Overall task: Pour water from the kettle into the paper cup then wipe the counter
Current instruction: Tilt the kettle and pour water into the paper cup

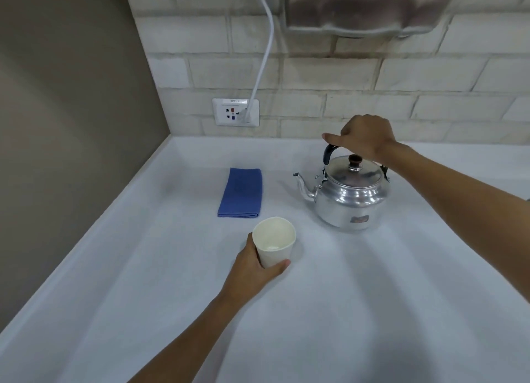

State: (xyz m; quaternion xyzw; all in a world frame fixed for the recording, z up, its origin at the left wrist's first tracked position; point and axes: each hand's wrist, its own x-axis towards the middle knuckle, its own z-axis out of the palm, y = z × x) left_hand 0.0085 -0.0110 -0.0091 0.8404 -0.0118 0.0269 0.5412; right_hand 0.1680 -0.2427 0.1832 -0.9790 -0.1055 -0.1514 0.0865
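Note:
A shiny metal kettle with a dark lid knob stands on the white counter, spout pointing left. My right hand is closed over its black top handle. A white paper cup stands upright in front of the kettle, to its left, and my left hand wraps around its lower side. The cup looks empty. A folded blue cloth lies flat behind the cup, left of the kettle.
A brick-tiled wall runs along the back with a socket and a white cable plugged in. A steel appliance hangs on the wall above the kettle. A grey side wall bounds the counter on the left.

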